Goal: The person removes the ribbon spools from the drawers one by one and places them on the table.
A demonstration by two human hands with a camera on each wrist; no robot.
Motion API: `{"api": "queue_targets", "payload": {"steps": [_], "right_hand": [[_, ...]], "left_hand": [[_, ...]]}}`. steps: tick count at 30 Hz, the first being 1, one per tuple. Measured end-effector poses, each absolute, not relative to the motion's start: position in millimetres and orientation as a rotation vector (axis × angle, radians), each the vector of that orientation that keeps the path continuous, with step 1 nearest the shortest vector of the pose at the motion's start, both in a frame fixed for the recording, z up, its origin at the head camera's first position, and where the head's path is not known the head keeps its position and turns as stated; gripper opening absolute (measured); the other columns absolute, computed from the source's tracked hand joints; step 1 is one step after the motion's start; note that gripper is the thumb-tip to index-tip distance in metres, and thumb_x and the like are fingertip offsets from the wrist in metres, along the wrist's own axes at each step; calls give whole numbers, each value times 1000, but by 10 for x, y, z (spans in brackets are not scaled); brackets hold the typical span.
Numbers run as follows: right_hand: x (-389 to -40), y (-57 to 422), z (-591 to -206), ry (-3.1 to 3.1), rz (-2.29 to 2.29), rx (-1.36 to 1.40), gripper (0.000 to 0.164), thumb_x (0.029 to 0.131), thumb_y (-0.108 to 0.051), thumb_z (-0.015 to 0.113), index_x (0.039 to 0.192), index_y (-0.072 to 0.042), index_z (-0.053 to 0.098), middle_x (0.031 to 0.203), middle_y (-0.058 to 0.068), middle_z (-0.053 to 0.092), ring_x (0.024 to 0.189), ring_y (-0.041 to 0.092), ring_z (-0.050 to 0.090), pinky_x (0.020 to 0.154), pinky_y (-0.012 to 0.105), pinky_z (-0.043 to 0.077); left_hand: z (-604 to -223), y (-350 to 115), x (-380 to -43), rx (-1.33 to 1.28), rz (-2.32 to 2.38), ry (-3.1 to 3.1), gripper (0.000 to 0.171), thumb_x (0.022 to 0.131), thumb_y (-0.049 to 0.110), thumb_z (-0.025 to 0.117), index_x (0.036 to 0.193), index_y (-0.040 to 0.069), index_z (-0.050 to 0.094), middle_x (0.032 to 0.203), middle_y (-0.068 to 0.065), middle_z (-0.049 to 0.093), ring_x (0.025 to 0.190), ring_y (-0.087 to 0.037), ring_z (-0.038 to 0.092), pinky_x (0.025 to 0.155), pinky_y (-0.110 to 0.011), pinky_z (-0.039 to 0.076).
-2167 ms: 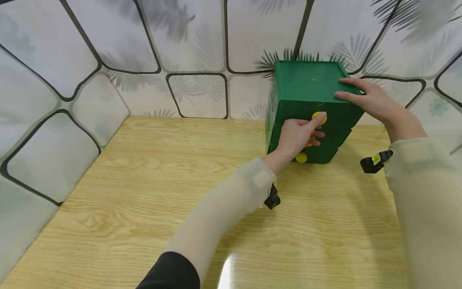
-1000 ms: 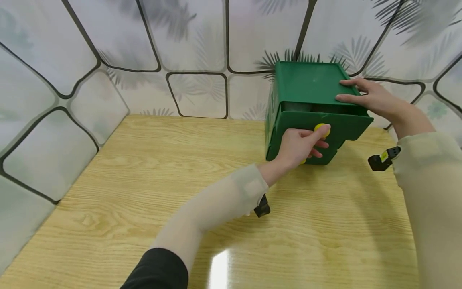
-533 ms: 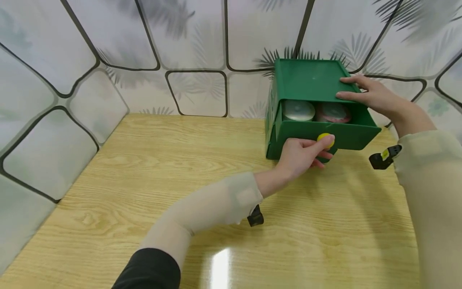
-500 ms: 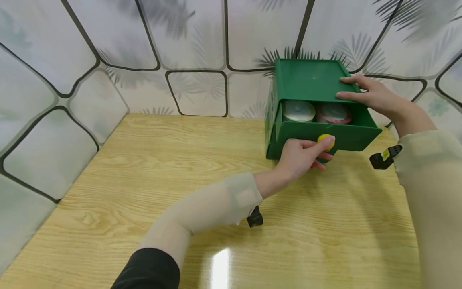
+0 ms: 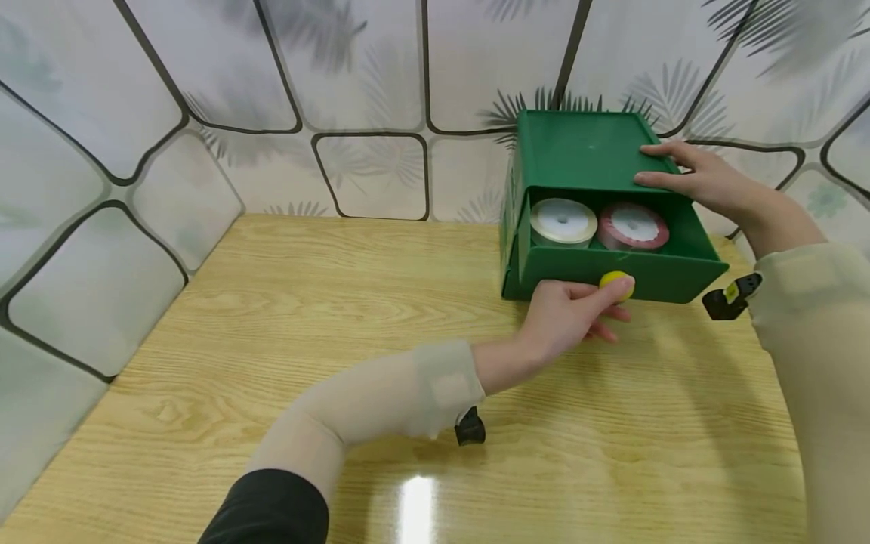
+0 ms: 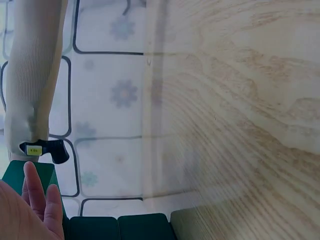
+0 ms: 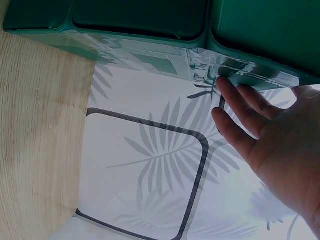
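Note:
A small green drawer cabinet [image 5: 584, 151] stands against the back wall, its top drawer [image 5: 669, 281] pulled well out. My left hand [image 5: 567, 313] pinches the round yellow knob [image 5: 612, 281] on that drawer's front, the thumb on top. Inside the drawer lie two ribbon spools side by side: a cream one [image 5: 563, 221] and a pink one [image 5: 633, 225]. My right hand [image 5: 714, 185] rests on the right edge of the cabinet's top. In the right wrist view its fingers [image 7: 240, 102] extend along the taped cabinet side. The lower drawer fronts are mostly hidden behind the open drawer and my left hand.
The wood-grain table [image 5: 285, 317] stretches left and forward of the cabinet. A patterned wall covering [image 5: 370, 177] rises directly behind it and along the left. Black wrist cameras sit on both sleeves, the left one [image 5: 470, 427] low above the table.
The top drawer has slid out from closed toward me, with my left hand moving back and down on its knob. Both spools have come into sight. My right hand has stayed on the cabinet top.

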State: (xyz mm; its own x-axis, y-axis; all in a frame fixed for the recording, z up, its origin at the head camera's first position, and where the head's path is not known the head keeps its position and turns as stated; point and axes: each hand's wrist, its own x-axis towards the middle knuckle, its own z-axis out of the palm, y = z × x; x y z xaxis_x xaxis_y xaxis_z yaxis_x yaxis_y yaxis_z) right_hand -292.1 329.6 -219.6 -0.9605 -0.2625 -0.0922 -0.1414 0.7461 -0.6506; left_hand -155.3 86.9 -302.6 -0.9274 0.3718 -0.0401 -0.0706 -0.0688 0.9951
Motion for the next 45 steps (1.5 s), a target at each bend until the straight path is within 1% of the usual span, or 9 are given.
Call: {"api": "queue_targets", "payload": {"steps": [4, 11, 16, 21, 29, 33, 38, 42, 45], "right_hand": [[-2919, 3285, -2197, 2763, -1012, -321, 75, 99, -43, 48, 158, -16, 11, 160, 19, -10, 141, 50, -3, 103, 72, 9], [-2911, 3284, -2202, 2776, -1007, -301, 75, 99, -44, 48, 158, -16, 11, 160, 18, -10, 141, 49, -5, 103, 72, 7], [-2914, 3291, -2210, 2781, -1008, -307, 74, 99, -43, 48, 157, -16, 11, 160, 18, -10, 142, 48, -5, 104, 72, 6], [-2912, 3299, -2213, 2794, -991, -304, 74, 99, -43, 48, 157, -15, 11, 160, 17, -11, 142, 48, -7, 103, 72, 5], [-2914, 3286, -2219, 2793, -1007, -316, 74, 99, -43, 48, 157, -14, 12, 160, 16, -11, 142, 47, -7, 104, 72, 4], [-2915, 3286, -2223, 2794, -1009, -317, 74, 99, -43, 48, 157, -15, 12, 160, 16, -11, 142, 48, -7, 103, 72, 4], [-2917, 3291, -2230, 2789, -1024, -316, 74, 99, -43, 48, 157, -16, 12, 160, 15, -12, 142, 47, -8, 103, 72, 4], [-2915, 3289, -2235, 2783, -1032, -306, 74, 99, -43, 48, 157, -16, 12, 160, 14, -14, 142, 46, -10, 103, 72, 2], [-2913, 3283, -2238, 2786, -1025, -300, 74, 99, -43, 48, 157, -16, 11, 160, 14, -14, 142, 47, -10, 103, 73, 2]], "left_hand": [[-3031, 861, -1500, 335, 2072, 1908, 35, 91, 40, 68, 80, 9, 79, 71, 7, 71, 58, -16, 66, 55, -21, 46], [-3043, 843, -1416, 364, 2071, 1917, 36, 91, 40, 67, 81, 8, 79, 70, 9, 70, 58, -14, 66, 57, -25, 50], [-3055, 833, -1362, 376, 2071, 1911, 34, 91, 38, 68, 82, 7, 79, 69, 10, 70, 57, -14, 66, 52, -19, 44], [-3068, 826, -1315, 404, 2068, 1898, 33, 92, 37, 67, 84, 8, 79, 70, 10, 70, 56, -14, 66, 52, -19, 43], [-3087, 823, -1300, 426, 2106, 1851, 30, 93, 32, 67, 88, 5, 78, 71, 8, 70, 54, -15, 66, 57, -24, 52], [-3083, 817, -1298, 429, 2085, 1876, 31, 93, 34, 66, 87, 6, 78, 71, 9, 70, 54, -15, 66, 55, -22, 49], [-3074, 787, -1299, 461, 2045, 1888, 31, 94, 36, 65, 90, 7, 78, 73, 10, 70, 56, -14, 66, 55, -21, 48], [-3069, 727, -1312, 503, 2006, 1883, 31, 95, 34, 64, 94, 6, 77, 75, 11, 71, 59, -16, 67, 61, -24, 52], [-3070, 657, -1327, 500, 1986, 1871, 29, 94, 32, 66, 97, 5, 77, 78, 7, 72, 62, -22, 68, 64, -26, 54]]}}
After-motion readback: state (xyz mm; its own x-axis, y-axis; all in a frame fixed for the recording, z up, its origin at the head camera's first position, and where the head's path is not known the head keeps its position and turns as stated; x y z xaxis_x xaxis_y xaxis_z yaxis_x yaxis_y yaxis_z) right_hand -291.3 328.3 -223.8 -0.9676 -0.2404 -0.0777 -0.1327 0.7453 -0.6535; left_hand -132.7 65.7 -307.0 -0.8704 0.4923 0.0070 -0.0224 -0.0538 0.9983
